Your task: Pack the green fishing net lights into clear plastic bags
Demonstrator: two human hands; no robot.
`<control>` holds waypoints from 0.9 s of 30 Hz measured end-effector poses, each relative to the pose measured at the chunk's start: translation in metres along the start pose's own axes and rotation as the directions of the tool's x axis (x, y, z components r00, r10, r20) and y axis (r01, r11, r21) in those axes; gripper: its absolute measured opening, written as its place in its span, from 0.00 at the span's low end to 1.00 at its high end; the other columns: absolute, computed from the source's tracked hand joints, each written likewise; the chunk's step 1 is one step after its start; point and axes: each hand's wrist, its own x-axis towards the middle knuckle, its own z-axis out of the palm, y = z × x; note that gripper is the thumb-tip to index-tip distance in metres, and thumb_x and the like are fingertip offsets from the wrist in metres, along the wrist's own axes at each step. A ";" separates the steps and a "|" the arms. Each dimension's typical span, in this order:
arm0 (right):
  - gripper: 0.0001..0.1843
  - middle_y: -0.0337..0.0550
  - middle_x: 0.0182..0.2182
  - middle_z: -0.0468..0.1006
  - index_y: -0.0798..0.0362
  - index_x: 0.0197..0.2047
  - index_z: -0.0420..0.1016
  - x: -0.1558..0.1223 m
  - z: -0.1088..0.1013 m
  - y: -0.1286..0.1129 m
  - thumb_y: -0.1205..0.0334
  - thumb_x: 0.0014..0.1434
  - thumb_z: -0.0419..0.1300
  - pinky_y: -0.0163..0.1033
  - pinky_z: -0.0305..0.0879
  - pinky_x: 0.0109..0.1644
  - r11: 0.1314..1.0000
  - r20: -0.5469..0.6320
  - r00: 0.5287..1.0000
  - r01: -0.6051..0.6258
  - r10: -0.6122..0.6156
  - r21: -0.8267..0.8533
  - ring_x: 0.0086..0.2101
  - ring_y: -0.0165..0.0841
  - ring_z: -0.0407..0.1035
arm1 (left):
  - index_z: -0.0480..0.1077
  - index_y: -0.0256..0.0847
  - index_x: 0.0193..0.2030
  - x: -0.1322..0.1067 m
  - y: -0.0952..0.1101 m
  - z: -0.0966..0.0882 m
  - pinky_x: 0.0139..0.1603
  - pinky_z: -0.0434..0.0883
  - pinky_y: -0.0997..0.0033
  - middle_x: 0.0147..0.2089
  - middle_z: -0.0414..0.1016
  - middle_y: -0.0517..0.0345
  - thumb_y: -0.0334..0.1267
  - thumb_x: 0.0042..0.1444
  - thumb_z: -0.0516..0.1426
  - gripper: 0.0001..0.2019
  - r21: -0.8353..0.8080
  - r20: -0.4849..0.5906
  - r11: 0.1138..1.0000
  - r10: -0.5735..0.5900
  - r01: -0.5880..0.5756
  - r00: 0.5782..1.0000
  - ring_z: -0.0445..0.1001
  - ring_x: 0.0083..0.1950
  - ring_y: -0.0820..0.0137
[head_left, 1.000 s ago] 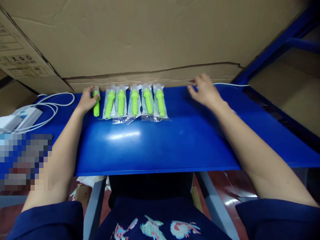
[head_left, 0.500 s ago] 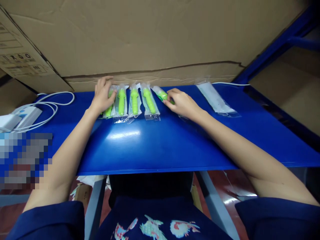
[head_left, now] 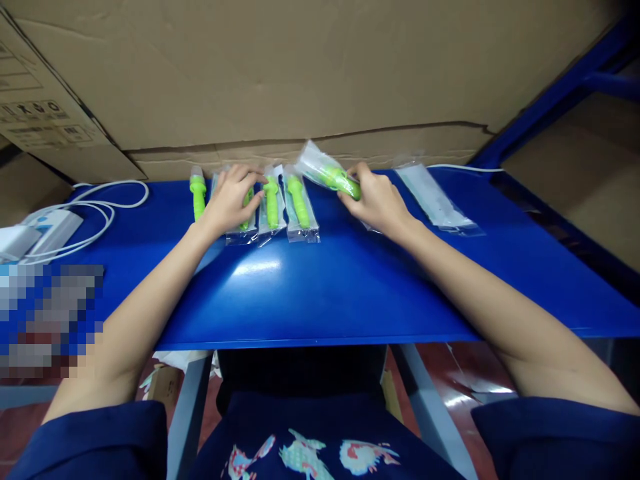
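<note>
My right hand (head_left: 377, 200) grips the lower end of a bagged green-handled tool (head_left: 336, 179), its clear bag tilted up and to the left off the table. My left hand (head_left: 235, 203) rests with fingers apart over the row, partly hiding a bagged green tool (head_left: 245, 225) beneath it. Its fingertips come close to another bagged green tool (head_left: 271, 207). To the right of that lies one more bagged green tool (head_left: 299, 203). Left of my left hand is a green tool (head_left: 198, 193) with a pale cap, apparently without a bag.
A clear packet with pale contents (head_left: 433, 197) lies at the right on the blue table (head_left: 310, 293). White cable (head_left: 113, 207) and white boxes (head_left: 55, 233) are at the left. A cardboard wall (head_left: 300, 73) stands behind; a blue frame (head_left: 545, 100) rises at right.
My left hand has moved right along the row, uncovering the leftmost green tool. My right hand has lifted the bagged tool slightly, its far end swinging upward.
</note>
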 end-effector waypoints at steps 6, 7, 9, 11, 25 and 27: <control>0.19 0.53 0.45 0.85 0.52 0.56 0.73 -0.013 -0.003 -0.028 0.56 0.64 0.60 0.45 0.67 0.41 0.966 0.030 0.977 0.204 -0.211 0.157 0.39 0.46 0.78 | 0.73 0.42 0.55 -0.001 0.015 -0.001 0.72 0.62 0.37 0.59 0.79 0.42 0.52 0.61 0.66 0.22 0.025 -0.068 0.999 -0.022 0.024 0.997 0.72 0.67 0.39; 0.19 0.51 0.43 0.85 0.52 0.55 0.73 -0.014 -0.002 -0.030 0.55 0.64 0.60 0.44 0.65 0.39 0.961 0.030 0.974 0.216 -0.224 0.175 0.37 0.44 0.77 | 0.73 0.42 0.54 -0.001 0.015 -0.001 0.72 0.62 0.37 0.57 0.79 0.43 0.53 0.60 0.67 0.22 0.036 -0.076 0.999 -0.018 0.020 0.997 0.73 0.66 0.40; 0.18 0.48 0.39 0.84 0.51 0.54 0.73 -0.014 0.000 -0.030 0.54 0.63 0.60 0.42 0.61 0.37 0.955 0.036 0.972 0.221 -0.232 0.198 0.33 0.41 0.74 | 0.73 0.43 0.50 -0.001 0.016 -0.002 0.72 0.62 0.36 0.55 0.79 0.46 0.52 0.62 0.65 0.18 0.048 -0.087 0.999 -0.003 0.007 0.996 0.74 0.64 0.41; 0.18 0.48 0.38 0.83 0.51 0.53 0.74 -0.014 0.001 -0.028 0.54 0.63 0.60 0.41 0.59 0.36 0.953 0.034 0.972 0.219 -0.231 0.209 0.32 0.39 0.72 | 0.74 0.45 0.46 -0.001 0.014 -0.003 0.73 0.61 0.36 0.53 0.80 0.49 0.50 0.65 0.62 0.12 0.038 -0.101 0.999 0.010 -0.007 0.995 0.75 0.63 0.44; 0.19 0.51 0.44 0.85 0.52 0.51 0.75 -0.007 0.004 -0.017 0.52 0.60 0.62 0.42 0.65 0.41 0.911 0.037 0.959 0.255 -0.281 0.323 0.39 0.44 0.78 | 0.77 0.45 0.46 0.000 0.003 -0.005 0.73 0.61 0.29 0.69 0.71 0.47 0.42 0.65 0.63 0.07 -0.032 -0.212 0.992 -0.126 0.122 0.969 0.72 0.68 0.43; 0.20 0.53 0.45 0.86 0.53 0.51 0.75 -0.007 0.003 -0.017 0.51 0.59 0.62 0.42 0.66 0.43 0.890 0.029 0.950 0.281 -0.312 0.358 0.40 0.45 0.79 | 0.79 0.44 0.43 0.000 0.004 -0.006 0.73 0.60 0.27 0.73 0.67 0.48 0.41 0.64 0.64 0.05 -0.054 -0.170 0.994 -0.107 0.100 0.980 0.71 0.69 0.42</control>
